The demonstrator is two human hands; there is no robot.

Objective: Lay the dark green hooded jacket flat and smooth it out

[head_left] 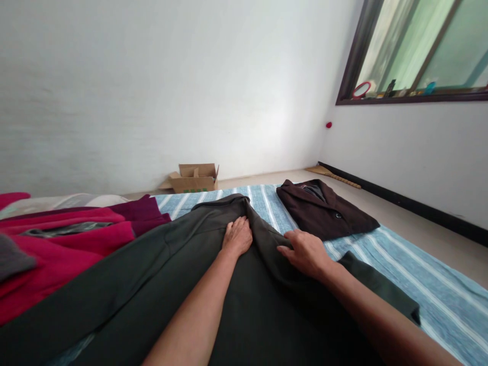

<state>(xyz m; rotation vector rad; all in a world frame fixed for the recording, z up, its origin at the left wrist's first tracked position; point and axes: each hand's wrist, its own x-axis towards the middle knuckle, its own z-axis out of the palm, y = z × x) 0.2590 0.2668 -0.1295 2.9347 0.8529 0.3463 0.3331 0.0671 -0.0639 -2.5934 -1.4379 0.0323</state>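
A dark green garment (160, 284) lies spread across a blue striped mat (400, 264) in front of me. My left hand (238, 236) rests on it near the collar, fingers curled down into the cloth. My right hand (303, 250) sits just to the right, its fingers pinching a fold of the same garment's front edge. Both forearms reach in from the bottom of the view.
A folded dark brown jacket (324, 208) lies on the mat beyond my right hand. Red and maroon clothes (68, 239) are piled at the left. An open cardboard box (196, 178) stands by the far wall. A window (419, 46) is at upper right.
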